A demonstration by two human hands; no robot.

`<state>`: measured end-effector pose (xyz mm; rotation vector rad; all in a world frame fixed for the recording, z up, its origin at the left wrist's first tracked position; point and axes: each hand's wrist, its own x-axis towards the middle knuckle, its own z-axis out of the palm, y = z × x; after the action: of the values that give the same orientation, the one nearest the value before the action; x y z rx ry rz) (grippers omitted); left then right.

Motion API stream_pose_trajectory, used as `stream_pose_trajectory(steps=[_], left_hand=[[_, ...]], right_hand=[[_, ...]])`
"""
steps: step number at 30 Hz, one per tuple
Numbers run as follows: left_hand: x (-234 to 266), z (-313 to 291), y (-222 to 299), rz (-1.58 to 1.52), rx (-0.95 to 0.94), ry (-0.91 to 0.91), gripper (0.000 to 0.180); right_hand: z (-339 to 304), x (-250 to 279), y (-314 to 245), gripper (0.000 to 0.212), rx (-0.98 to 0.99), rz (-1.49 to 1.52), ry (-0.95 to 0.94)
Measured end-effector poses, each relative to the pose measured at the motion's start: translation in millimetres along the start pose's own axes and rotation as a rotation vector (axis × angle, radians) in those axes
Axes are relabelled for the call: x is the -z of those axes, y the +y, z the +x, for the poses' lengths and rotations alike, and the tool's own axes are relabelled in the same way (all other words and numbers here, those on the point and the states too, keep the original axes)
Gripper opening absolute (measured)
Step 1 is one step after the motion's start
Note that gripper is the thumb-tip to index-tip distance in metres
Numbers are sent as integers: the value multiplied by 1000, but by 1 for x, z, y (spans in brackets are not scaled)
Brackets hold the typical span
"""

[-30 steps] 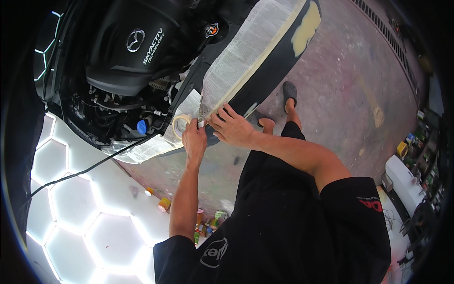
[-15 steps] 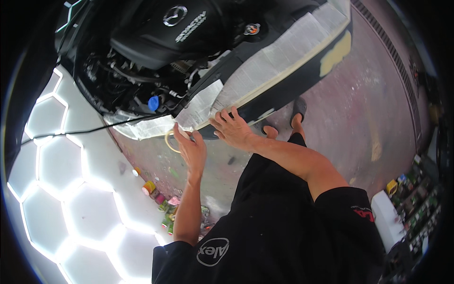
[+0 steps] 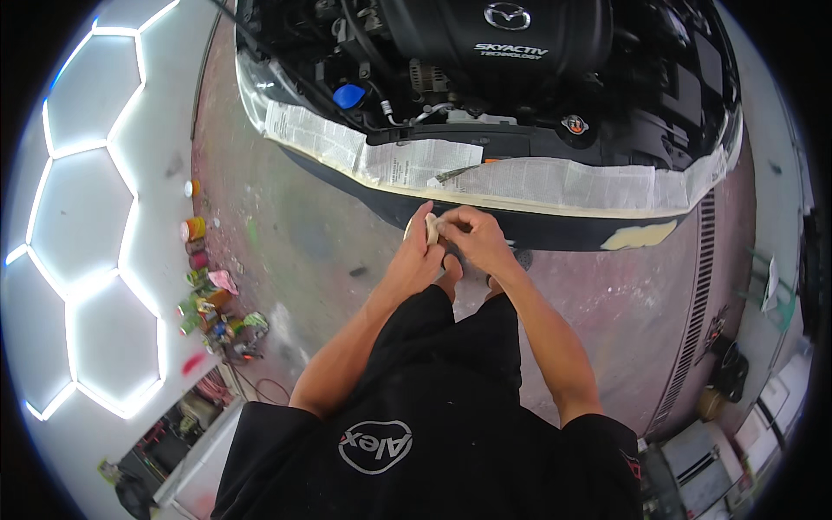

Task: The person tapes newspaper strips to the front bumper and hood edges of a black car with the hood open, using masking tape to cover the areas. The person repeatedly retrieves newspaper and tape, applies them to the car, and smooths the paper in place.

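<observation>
Masking-tape roll (image 3: 432, 228): cream, held up in front of the person's body, just on the near side of the dark bumper (image 3: 555, 230), its middle partly hidden by fingers.
Left hand (image 3: 419, 249): closed around the roll, thumb and fingers wrapping it; a cream edge shows past the fingers on the left, and more cream shows on the right, facing the other hand.
Right hand (image 3: 477, 237): fingers bent, fingertips gathered at the roll's right side; whether they pinch the tape's end I cannot tell.
Roll's direction: the visible cream part is longest from the body toward the bumper; the ring's exact tilt is covered by the grip.
Newspaper masking (image 3: 568, 184): long strips running left to right above the bumper, edged by a cream tape line (image 3: 555, 208).
Pale yellow patch (image 3: 640, 234): on the bumper's right end, well apart from both hands.
</observation>
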<state>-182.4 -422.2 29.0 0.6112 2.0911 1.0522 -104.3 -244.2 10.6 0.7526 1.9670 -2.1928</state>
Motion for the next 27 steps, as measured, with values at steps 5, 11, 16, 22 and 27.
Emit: stream_pose_trajectory(steps=[5, 11, 16, 22, 27], left_hand=[[-17, 36, -4, 88, 292, 161, 46], [1, 81, 9, -521, 716, 184, 33], [5, 102, -4, -557, 772, 251, 27], [8, 118, 2, -449, 839, 236, 26], [14, 121, -2, -453, 783, 83, 30]], right_hand=[[65, -17, 19, 11, 368, -504, 346], [104, -21, 22, 11, 503, -787, 519], [120, -21, 26, 9, 577, -857, 531], [129, -23, 13, 30, 338, -756, 524], [121, -2, 8, 60, 299, -975, 283]])
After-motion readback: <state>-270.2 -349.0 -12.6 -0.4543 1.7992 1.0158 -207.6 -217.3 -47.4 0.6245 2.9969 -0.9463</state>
